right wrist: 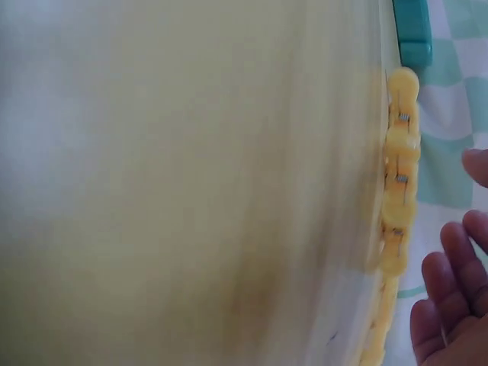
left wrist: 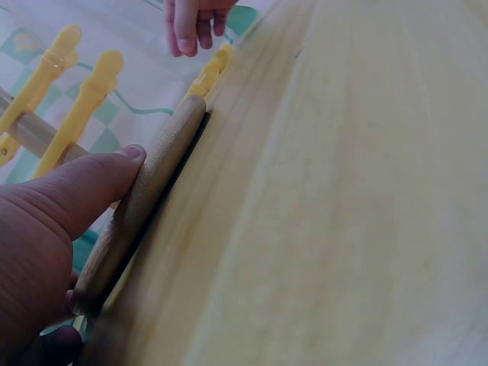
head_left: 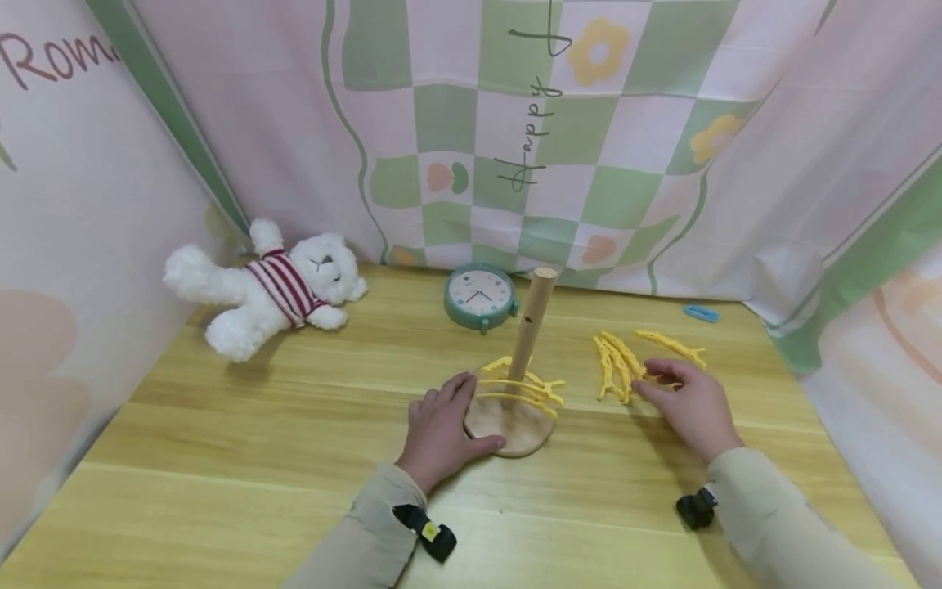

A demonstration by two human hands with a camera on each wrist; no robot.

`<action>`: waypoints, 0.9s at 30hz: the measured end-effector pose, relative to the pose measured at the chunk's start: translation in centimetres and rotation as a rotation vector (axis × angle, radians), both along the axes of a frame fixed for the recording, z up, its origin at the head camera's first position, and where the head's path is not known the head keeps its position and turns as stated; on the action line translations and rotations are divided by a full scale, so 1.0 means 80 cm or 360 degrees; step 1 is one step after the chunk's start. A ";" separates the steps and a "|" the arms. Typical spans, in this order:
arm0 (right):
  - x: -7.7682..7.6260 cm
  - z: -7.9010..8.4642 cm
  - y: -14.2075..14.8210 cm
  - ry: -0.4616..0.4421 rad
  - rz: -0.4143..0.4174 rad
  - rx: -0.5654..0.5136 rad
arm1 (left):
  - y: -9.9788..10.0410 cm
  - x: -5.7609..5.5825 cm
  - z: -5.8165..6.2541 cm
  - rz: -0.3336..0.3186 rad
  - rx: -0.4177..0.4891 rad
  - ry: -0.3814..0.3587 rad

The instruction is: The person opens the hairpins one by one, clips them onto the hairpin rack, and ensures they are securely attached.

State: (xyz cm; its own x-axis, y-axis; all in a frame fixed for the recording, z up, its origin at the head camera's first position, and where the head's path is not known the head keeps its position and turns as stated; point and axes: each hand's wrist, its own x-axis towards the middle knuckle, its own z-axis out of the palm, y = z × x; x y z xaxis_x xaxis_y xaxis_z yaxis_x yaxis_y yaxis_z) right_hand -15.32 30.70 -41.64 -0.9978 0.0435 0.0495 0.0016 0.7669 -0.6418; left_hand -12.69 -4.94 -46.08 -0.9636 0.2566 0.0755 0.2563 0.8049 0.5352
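Left hand (head_left: 445, 429) grips the round wooden base (head_left: 508, 433), right hand (head_left: 690, 405) is empty near slim yellow plastic clips (head_left: 624, 354): probably light, stiff, easiest pinched mid-length.

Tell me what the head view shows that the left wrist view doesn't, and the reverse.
Only the head view: the white teddy bear, the blue clip and the top end of the wooden stand.

Only the left wrist view: a dark strip under the stand's base; whether shadow or padding, I cannot tell.

Both: the left hand at the base, the right hand, yellow clips, table and patterned curtain.
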 end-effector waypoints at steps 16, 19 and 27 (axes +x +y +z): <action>-0.028 -0.009 0.032 -0.0281 -0.0024 0.0048 | 0.000 -0.002 -0.001 -0.0002 -0.0014 -0.0004; -0.029 -0.010 0.036 -0.0291 -0.0024 0.0072 | 0.000 -0.001 0.000 -0.0002 -0.0009 -0.0005; -0.033 -0.014 0.044 -0.0292 0.0007 0.0161 | -0.001 -0.002 -0.003 -0.0001 -0.0015 -0.0017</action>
State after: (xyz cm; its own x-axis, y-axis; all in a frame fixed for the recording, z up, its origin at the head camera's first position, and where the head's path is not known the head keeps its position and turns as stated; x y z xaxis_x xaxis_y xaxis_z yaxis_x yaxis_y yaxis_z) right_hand -17.98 34.20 -42.73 -0.9907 0.0431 -0.1290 0.1077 0.8278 -0.5505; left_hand -12.81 -4.99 -46.30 -0.9641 0.2579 0.0629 0.2512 0.8099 0.5301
